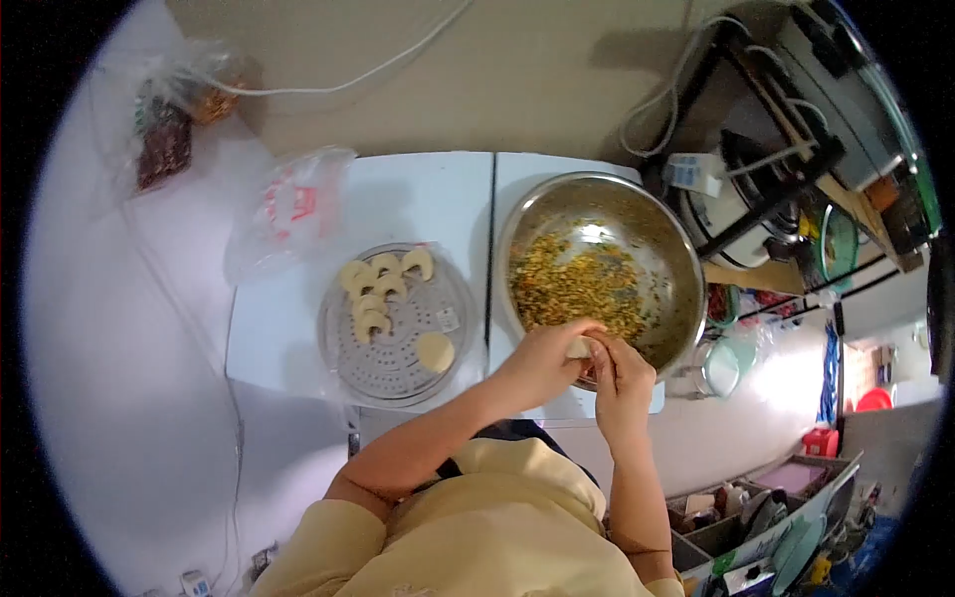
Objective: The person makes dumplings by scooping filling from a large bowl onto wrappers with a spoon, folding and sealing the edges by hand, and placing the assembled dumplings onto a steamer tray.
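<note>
Both hands meet over the near rim of a steel bowl [686,298], which holds chopped yellow-green filling [577,284]. A pale piece of dough [580,347] shows between them. My left hand [542,363] is closed around its left side; my right hand [622,378] pinches it from the right. Fingers partly hide the dough. On the left, a round perforated tray [388,370] carries several folded crescent dumplings [388,289] near its upper left and one flat round wrapper [435,352] at its lower right.
The tray and bowl stand on a white table [269,328]. A crumpled plastic bag [298,209] lies at its back left. Right of the bowl are a rice cooker [726,219] and a dark-framed shelf [766,199]. A white cable [328,90] hangs along the wall.
</note>
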A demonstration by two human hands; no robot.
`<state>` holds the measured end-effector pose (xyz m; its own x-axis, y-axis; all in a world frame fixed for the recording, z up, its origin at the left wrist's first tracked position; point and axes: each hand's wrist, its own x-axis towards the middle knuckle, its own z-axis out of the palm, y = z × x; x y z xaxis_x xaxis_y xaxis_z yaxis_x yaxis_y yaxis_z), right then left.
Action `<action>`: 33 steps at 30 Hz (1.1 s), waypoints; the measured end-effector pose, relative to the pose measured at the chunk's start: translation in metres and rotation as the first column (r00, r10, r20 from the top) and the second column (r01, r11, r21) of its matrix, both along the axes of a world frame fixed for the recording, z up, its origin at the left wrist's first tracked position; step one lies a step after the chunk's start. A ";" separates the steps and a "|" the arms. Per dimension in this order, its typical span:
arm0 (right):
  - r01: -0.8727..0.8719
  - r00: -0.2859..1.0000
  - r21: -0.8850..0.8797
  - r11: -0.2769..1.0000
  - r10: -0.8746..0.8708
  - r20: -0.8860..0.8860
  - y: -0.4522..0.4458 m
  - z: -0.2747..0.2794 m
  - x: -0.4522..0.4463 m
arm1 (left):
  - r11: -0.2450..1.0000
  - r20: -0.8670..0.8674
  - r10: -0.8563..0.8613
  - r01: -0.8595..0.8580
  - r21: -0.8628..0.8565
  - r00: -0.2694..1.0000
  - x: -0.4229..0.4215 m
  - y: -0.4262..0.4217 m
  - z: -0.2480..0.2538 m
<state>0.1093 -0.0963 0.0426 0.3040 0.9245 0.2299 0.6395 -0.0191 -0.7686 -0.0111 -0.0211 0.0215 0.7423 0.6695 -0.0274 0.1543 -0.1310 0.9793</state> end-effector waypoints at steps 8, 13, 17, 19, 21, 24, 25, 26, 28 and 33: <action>-0.219 0.846 0.177 0.960 0.096 0.525 0.015 -0.042 -0.046 | 0.822 0.273 0.512 -0.372 -0.432 0.815 -0.015 -0.012 -0.053; -0.268 0.864 -0.010 0.963 0.244 0.440 0.011 -0.031 -0.062 | 0.819 0.181 0.506 -0.403 -0.409 0.844 -0.074 0.010 -0.048; -0.225 0.915 0.015 0.974 0.206 0.346 -0.004 -0.026 -0.050 | 0.705 0.123 0.685 -0.696 0.136 0.718 -0.132 0.043 -0.100; -0.196 0.934 0.041 0.980 0.174 0.313 -0.011 -0.024 -0.041 | 0.648 -0.022 0.744 -0.712 0.272 0.668 -0.153 0.056 -0.113; -0.098 0.969 0.030 0.995 0.088 0.230 -0.018 -0.011 -0.042 | 0.592 -0.153 0.795 -0.695 0.408 0.588 -0.169 0.066 -0.116; -0.121 0.955 0.056 0.991 0.101 0.279 -0.025 -0.007 -0.032 | 0.491 -0.178 0.789 -0.431 0.757 0.588 -0.179 0.076 -0.117; -0.092 0.954 -0.021 0.996 0.094 0.286 -0.030 -0.004 -0.029 | 0.493 -0.196 0.791 -0.414 0.765 0.579 -0.180 0.078 -0.120; -0.085 0.954 -0.022 0.996 0.088 0.285 -0.033 -0.004 -0.026 | 0.495 -0.215 0.793 -0.398 0.772 0.570 -0.180 0.080 -0.123; -0.047 0.963 -0.006 0.999 0.047 0.267 -0.037 -0.005 -0.021 | 0.520 -0.248 0.785 -0.386 0.762 0.567 -0.183 0.080 -0.123; 0.103 0.966 0.082 0.991 -0.120 0.231 -0.050 -0.004 -0.008 | 0.478 -0.214 0.830 -0.460 0.748 0.515 -0.177 0.076 -0.113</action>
